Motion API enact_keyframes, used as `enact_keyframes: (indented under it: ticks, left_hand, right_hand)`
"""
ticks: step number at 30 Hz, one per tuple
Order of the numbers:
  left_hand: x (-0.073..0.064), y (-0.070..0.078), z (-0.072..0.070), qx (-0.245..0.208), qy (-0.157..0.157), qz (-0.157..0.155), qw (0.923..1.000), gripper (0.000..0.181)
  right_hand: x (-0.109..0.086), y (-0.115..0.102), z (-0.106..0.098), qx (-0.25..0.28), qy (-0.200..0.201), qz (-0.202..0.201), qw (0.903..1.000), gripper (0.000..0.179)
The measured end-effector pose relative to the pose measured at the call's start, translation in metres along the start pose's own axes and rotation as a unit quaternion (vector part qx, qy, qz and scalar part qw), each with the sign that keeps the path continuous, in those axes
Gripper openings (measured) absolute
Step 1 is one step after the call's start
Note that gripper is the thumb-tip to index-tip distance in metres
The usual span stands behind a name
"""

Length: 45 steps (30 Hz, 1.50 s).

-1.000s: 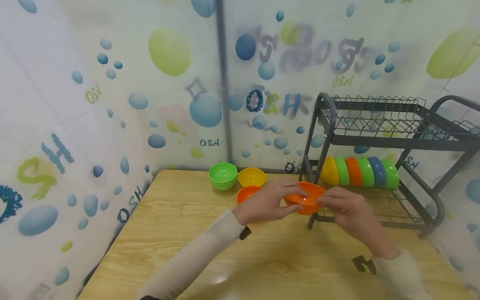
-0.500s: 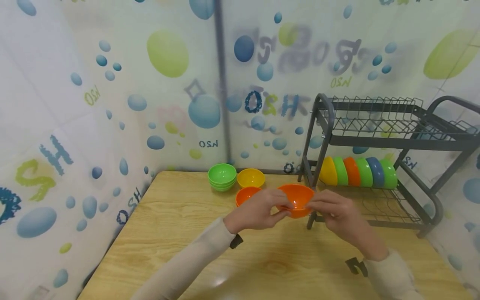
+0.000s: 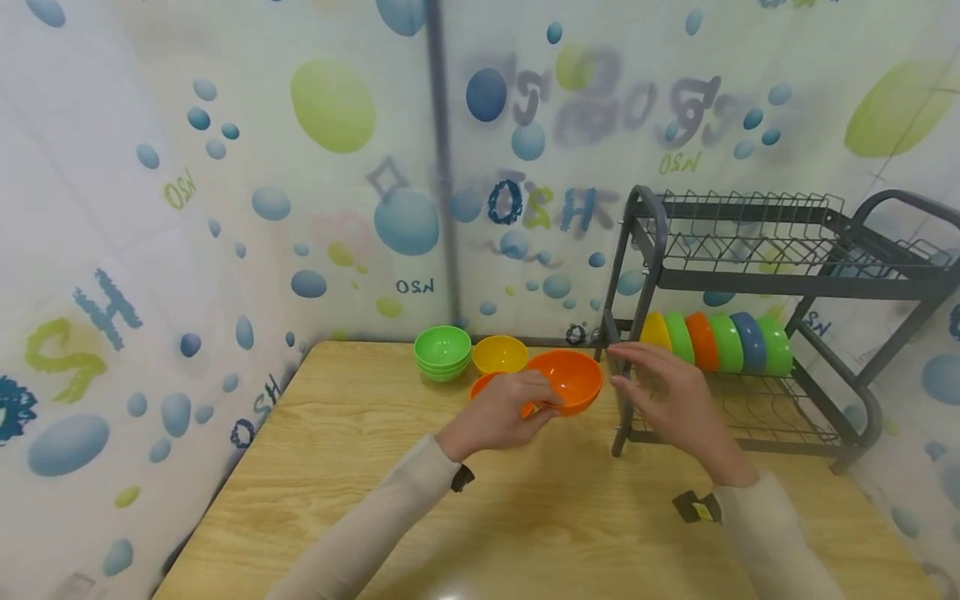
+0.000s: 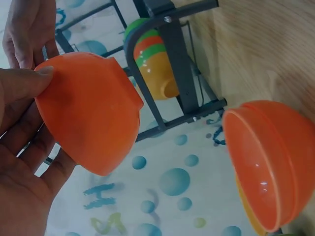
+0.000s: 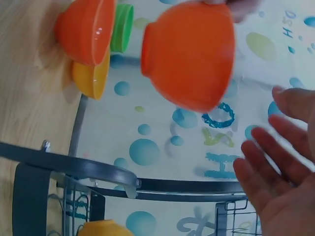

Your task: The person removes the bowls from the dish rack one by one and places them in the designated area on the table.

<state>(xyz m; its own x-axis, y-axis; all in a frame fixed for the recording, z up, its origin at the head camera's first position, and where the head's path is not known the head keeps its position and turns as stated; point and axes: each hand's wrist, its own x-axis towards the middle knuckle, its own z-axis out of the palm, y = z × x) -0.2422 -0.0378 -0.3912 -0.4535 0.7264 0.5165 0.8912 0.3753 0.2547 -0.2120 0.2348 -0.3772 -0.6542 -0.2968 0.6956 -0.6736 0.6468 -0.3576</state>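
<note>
one orange bowl [image 3: 572,379] hangs below and right of the frame's centre, its left side pinched by my nearer left hand [image 3: 502,411], my right hand [image 3: 677,402] apart rightward, fingers spread.

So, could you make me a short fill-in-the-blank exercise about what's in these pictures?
1. The raised bowl is coloured ____.
2. The hand that grips it is the person's ____ one.
3. The row of bowls in the rack sits on its ____ tier.
4. In that row, the blue bowl stands between two ____ bowls.

Missing words: orange; left; lower; green.
</note>
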Motion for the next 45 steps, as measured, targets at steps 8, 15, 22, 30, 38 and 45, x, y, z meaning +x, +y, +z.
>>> enact_keyframes:
  ticks: [8,15,22,30,38,45]
  left_hand:
    - [-0.013,-0.022,0.009,0.019,0.018,-0.025,0.9993,0.007]
    - [-0.022,-0.038,0.012,0.025,0.020,-0.040,0.9987,0.006]
    - [-0.031,-0.052,0.016,0.059,0.015,-0.067,0.9959,0.005]
    - [-0.042,-0.061,0.019,0.068,0.003,-0.079,0.9946,0.005]
    - [-0.052,-0.067,0.023,0.076,-0.021,-0.097,0.9922,0.006]
    - [-0.056,-0.070,0.029,0.096,-0.032,-0.110,0.9888,0.007]
  right_hand:
    - [0.016,0.005,0.000,0.049,0.031,0.153,0.9865,0.059]
    - [0.026,0.008,0.000,0.109,0.097,0.203,0.9683,0.056]
    - [0.036,0.014,0.000,0.157,0.157,0.237,0.9459,0.049]
    - [0.049,0.025,-0.002,0.132,0.101,0.307,0.9370,0.053]
    - [0.051,0.035,0.003,0.145,0.094,0.327,0.9292,0.048]
    - [0.051,0.038,0.003,0.157,0.091,0.318,0.9306,0.048]
